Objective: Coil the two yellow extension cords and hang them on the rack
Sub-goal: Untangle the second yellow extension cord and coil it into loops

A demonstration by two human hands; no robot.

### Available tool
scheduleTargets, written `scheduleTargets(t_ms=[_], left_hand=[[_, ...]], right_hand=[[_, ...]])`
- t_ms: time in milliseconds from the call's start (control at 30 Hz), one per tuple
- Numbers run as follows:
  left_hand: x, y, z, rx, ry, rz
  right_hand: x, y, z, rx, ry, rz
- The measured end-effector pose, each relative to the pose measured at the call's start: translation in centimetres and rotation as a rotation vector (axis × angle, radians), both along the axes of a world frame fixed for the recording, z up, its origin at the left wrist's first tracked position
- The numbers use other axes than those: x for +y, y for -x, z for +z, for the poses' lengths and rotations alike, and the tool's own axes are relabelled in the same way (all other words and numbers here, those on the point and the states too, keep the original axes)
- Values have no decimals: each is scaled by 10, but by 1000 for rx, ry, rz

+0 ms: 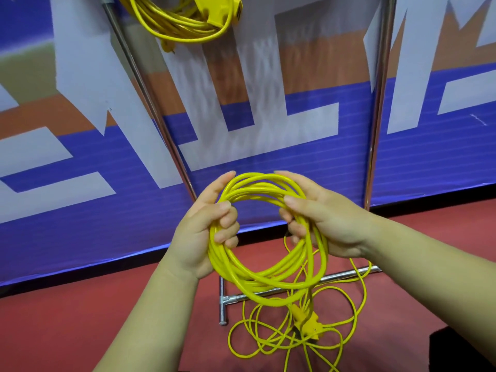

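Cord coil [268, 288] between left hand [200, 237], right hand [335, 224] (yellow)

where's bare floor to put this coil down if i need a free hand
Widest bare patch: red floor left of the rack's base bar, below the banner. Smaller strip right of the right upright. Crowded under the coil in the left hand and right hand: loose cord sprawls across the bar.

You face a wide banner [67, 232], blue with big white block shapes and orange patches, its surface faintly glossy. Right under the banner runs a black strip [80, 273]. Below that lies a red floor [67, 331]. Under the banner's right end sits a dark object [461, 350], too dim to identify.
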State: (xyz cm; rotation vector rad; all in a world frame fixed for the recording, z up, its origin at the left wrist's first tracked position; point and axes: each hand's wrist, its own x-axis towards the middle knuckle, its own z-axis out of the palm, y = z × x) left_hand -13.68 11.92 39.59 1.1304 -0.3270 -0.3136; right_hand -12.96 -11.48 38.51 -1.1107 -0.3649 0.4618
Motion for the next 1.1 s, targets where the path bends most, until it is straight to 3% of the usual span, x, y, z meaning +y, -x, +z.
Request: scheduleTargets(t_ms=[300, 567, 700, 833, 967, 1100], left_hand=[[-12, 5, 8, -159, -306, 288], [-23, 10, 6, -234, -414, 479], [-26, 9, 8, -284, -500, 469], [-33, 11, 6, -309, -527, 454], [-35, 9, 7, -242, -400, 452], [-28, 8, 0, -139, -312, 174]], right_hand=[[-6, -1, 15, -50, -32, -97], [-3, 2, 13, -234, 256, -305], [-6, 3, 18, -264, 378, -244], [-3, 7, 11, -558, 610, -264], [4, 5, 7, -603, 528, -483], [-2, -6, 13, -502, 426, -688]])
